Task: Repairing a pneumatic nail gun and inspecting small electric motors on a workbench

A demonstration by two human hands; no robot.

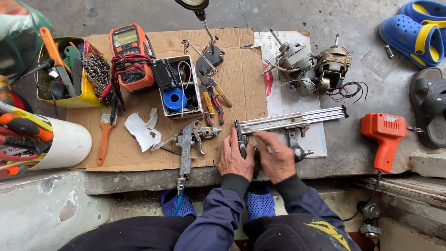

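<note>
Item 1, far left: white pipe section [65, 144] stuffed with orange-handled tools, and a yellow tub [86, 95] of screwdrivers and bits. I note both as well apart from the work.

Item 2: orange meter [130, 58] with red leads, a paintbrush [106, 132], a small box [179, 88] holding a blue reel, all on the cardboard sheet [241, 56].

Item 3: spray gun [188, 144], just beside my left hand, untouched.

Item 4: left hand [234, 158], fingers closed around the dark head end of the nail gun [288, 123], which lies flat at the cardboard's right edge.

Item 5: right hand [276, 160], resting over the nail gun's body; I cannot tell whether its fingers clamp or only press.

Handling, as I judge it: metal, stiff, fairly heavy, long magazine rail levering sideways; best held at body and grip.

Item 6: 2 fan motors [316, 67]; orange power tool [385, 139], far right.
</note>
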